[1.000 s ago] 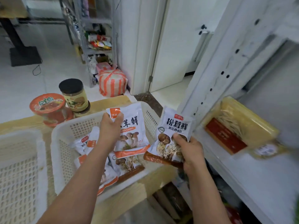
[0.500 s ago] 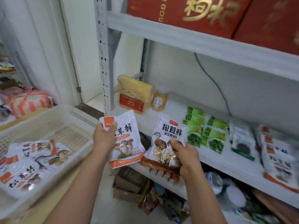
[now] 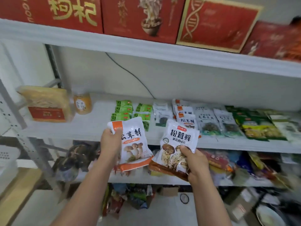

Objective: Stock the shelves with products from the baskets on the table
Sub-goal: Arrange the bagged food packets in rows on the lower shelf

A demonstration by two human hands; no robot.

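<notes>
Orange-trim mushroom seasoning packet [image 3: 133,144], centre frame, upright, tilted a bit. Left grip [image 3: 110,141] pinches its upper left corner, thumb on the front, fingers behind. Brown-trim mushroom seasoning packet [image 3: 177,144] is just right of it; can't tell if their near edges touch. Right grip [image 3: 195,163] holds its lower right part, thumb across the front, fingers curled round the edge. Both packets are in the air in front of the middle shelf [image 3: 91,128], not on it.

Middle shelf contents, left to right:
- yellow noodle pack [image 3: 47,106] with red label, leaning at far left
- orange jar [image 3: 82,103] just beside it, upright
- green seaweed packets [image 3: 123,110], two short columns, lying flat
- white packets [image 3: 160,115], print too small to read
- orange-tag mushroom packets [image 3: 185,115], overlapping front to back, same print as the left-held one, right behind the brown-trim packet
- clear packets [image 3: 206,123] with dark dried contents
- green-and-yellow packets [image 3: 254,126] at far right, blurred

Top shelf [image 3: 146,51]: red gift boxes [image 3: 138,17] side by side, gold print.

Lower shelf [image 3: 146,178]: heap of mixed packets, blurred, kinds can't tell. On the floor under it are more packets and a white plate [image 3: 268,216], lower right corner.

Left edge: white perforated basket [image 3: 8,157], only partly in frame, contents out of view. Wooden surface [image 3: 16,185] is below it in frame.
</notes>
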